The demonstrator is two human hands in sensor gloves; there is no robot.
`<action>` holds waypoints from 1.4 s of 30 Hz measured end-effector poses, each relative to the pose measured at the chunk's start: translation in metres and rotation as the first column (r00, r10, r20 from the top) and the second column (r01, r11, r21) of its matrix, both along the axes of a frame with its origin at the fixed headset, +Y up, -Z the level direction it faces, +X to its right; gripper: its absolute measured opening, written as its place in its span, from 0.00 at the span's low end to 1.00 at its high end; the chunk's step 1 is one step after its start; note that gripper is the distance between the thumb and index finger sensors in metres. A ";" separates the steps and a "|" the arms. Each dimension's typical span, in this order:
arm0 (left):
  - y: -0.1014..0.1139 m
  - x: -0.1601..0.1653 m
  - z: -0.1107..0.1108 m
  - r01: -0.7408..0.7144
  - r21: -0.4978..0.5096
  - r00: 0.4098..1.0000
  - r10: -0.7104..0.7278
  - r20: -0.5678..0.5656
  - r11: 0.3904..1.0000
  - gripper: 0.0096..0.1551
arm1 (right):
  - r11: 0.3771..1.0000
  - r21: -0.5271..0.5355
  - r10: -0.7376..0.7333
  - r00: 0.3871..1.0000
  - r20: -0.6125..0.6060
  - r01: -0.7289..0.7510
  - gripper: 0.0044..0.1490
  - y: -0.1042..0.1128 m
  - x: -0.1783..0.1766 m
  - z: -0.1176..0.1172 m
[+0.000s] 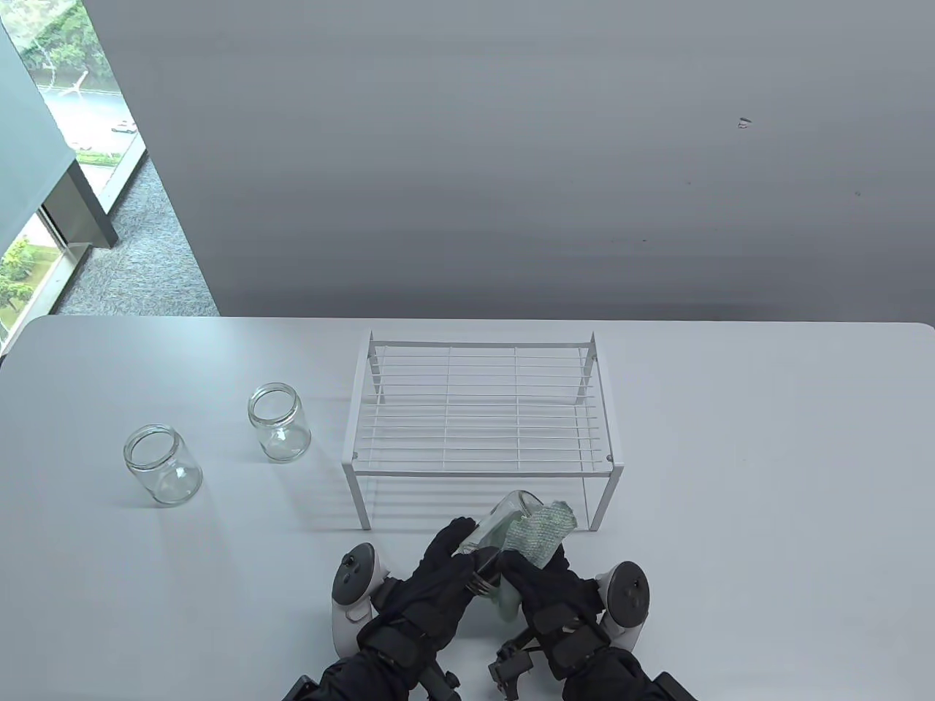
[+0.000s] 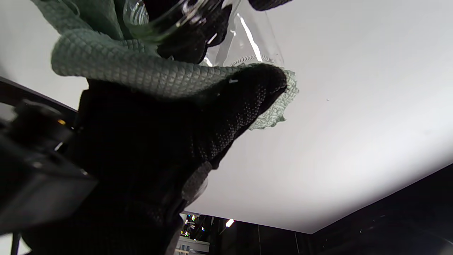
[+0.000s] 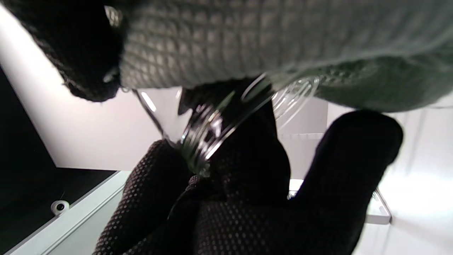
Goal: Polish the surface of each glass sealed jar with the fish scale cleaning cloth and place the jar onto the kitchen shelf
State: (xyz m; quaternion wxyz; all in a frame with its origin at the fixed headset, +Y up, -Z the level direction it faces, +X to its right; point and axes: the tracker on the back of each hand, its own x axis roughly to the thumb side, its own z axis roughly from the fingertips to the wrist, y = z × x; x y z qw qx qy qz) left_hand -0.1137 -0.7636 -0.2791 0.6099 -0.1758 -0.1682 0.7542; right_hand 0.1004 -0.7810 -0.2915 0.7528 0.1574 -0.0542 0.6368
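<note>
Item: one glass jar (image 1: 504, 520), tilted with its mouth toward the wire shelf (image 1: 478, 416), gripped at its base by the left hand (image 1: 445, 577) above the worktop (image 1: 730, 475). The right hand (image 1: 544, 584) presses the green fish scale cloth (image 1: 544, 533) against its side (fingers curled round the cloth). Two further jars (image 1: 162, 464) stand upright, well left of the shelf.

Black dotted-grip gloves, left hand (image 1: 438, 584), right hand (image 1: 544, 591), grey-white trackers (image 1: 350, 595), black sleeves
</note>
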 end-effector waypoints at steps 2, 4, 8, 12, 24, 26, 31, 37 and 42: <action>0.003 -0.002 0.000 0.077 0.061 0.997 -0.075 -0.033 0.995 0.35 | 1.000 0.020 0.011 1.000 0.014 -0.011 0.71 0.003 0.002 0.000; 0.008 -0.004 0.001 0.175 0.100 0.983 -0.167 -0.083 0.980 0.36 | 0.999 0.033 0.020 0.999 0.028 -0.021 0.71 0.005 0.005 0.000; 0.015 -0.007 0.002 0.455 0.211 0.890 -0.443 -0.105 0.865 0.44 | 0.986 0.100 0.127 0.991 0.050 -0.131 0.69 0.013 0.012 -0.001; 0.017 -0.007 0.002 0.569 0.252 0.821 -0.560 -0.110 0.783 0.52 | 0.966 0.134 0.221 0.975 0.009 -0.220 0.67 0.018 0.011 0.000; 0.000 -0.012 -0.005 0.319 0.066 0.945 -0.323 0.061 0.946 0.69 | 0.941 0.172 0.322 0.926 -0.197 -0.291 0.48 0.027 0.003 0.003; 0.000 -0.014 -0.006 0.284 0.039 0.957 -0.286 0.055 0.958 0.67 | 0.945 0.172 0.312 0.922 -0.228 -0.277 0.44 0.030 0.008 0.001; 0.022 -0.016 -0.017 0.274 0.129 0.961 -0.275 -0.011 0.953 0.68 | 0.928 0.207 0.358 0.897 -0.259 -0.310 0.38 0.041 0.025 -0.003; 0.063 -0.013 -0.034 0.358 0.269 0.931 -0.322 -0.170 0.894 0.69 | 0.729 0.253 0.684 0.691 -0.234 -0.636 0.34 0.048 0.037 -0.006; 0.102 0.006 -0.052 0.487 0.401 0.867 -0.372 -0.332 0.776 0.68 | 0.468 0.242 0.878 0.417 -0.235 -0.850 0.33 0.046 0.039 -0.009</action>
